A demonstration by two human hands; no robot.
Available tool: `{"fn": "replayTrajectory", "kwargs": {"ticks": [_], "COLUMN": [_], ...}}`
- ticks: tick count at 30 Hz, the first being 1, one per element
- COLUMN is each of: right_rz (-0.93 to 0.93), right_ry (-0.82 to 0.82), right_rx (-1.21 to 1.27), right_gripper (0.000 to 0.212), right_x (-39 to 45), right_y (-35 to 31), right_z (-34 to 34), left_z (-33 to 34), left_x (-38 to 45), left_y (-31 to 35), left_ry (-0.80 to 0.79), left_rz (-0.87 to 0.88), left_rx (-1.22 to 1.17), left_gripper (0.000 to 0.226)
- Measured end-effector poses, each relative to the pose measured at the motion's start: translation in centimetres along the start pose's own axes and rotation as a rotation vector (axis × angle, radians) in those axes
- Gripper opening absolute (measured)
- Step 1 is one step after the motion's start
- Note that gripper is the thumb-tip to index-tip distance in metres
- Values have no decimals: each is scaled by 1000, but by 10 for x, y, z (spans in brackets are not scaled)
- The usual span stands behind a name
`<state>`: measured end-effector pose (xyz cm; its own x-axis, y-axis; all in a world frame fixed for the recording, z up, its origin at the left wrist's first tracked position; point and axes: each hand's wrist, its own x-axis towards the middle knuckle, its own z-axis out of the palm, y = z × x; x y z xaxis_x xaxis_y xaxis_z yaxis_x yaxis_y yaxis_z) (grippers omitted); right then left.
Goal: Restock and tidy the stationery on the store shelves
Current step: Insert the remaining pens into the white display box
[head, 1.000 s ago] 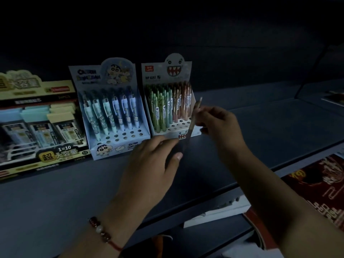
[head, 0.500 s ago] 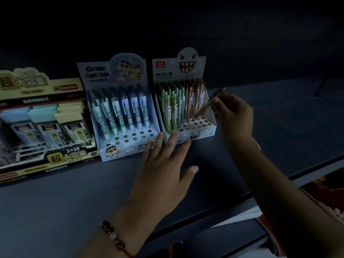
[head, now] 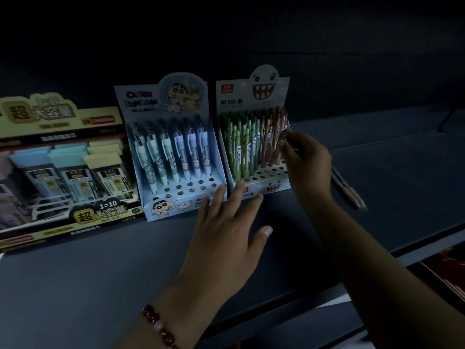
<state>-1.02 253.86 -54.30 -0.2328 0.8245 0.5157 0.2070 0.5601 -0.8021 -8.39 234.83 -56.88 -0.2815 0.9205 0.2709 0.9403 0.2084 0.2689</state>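
A white ghost-face pen display box (head: 269,188) stands on the dark shelf (head: 75,273), filled with green and brown pens. My right hand (head: 305,162) pinches a brown pen (head: 283,139) by its upper end at the box's right side, the pen standing among the others. My left hand (head: 226,235) has its fingers spread and straight, the fingertips touching the front bases of the ghost-face box and of the cartoon pen box (head: 176,197) to its left. Two loose brown pens (head: 348,191) lie on the shelf behind my right wrist.
A wide yellow box of pencil-lead cases (head: 63,172) stands at the far left. The shelf's front edge (head: 415,250) runs down the right, with red printed goods (head: 448,270) on the level below. The scene is very dim.
My left hand let go of the pen and moved forward to the boxes' bases. My right hand carried the pen up and over into the ghost-face box.
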Motion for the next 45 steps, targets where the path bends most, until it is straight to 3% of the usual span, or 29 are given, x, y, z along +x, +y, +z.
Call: {"fn": "replayTrajectory", "kwargs": {"ticks": [22, 27, 35, 45], "right_rz": [58, 47, 32, -86], "right_ry": [1, 2, -88, -287], "right_rx": [-247, -309, -327, -580], "right_gripper": [18, 32, 15, 26], "right_x": [3, 2, -10, -38], "right_y": [5, 3, 5, 6], "right_z": [25, 24, 8, -45], "left_z": [-1, -1, -9, -11], "left_x": [4, 5, -2, -3], "left_y": [-14, -13, -6, 9], "left_ry": [-16, -3, -32, -56], "left_rz": [-53, -52, -60, -47], "left_rx": [-47, -54, -62, -67], "left_gripper": [74, 74, 59, 59]}}
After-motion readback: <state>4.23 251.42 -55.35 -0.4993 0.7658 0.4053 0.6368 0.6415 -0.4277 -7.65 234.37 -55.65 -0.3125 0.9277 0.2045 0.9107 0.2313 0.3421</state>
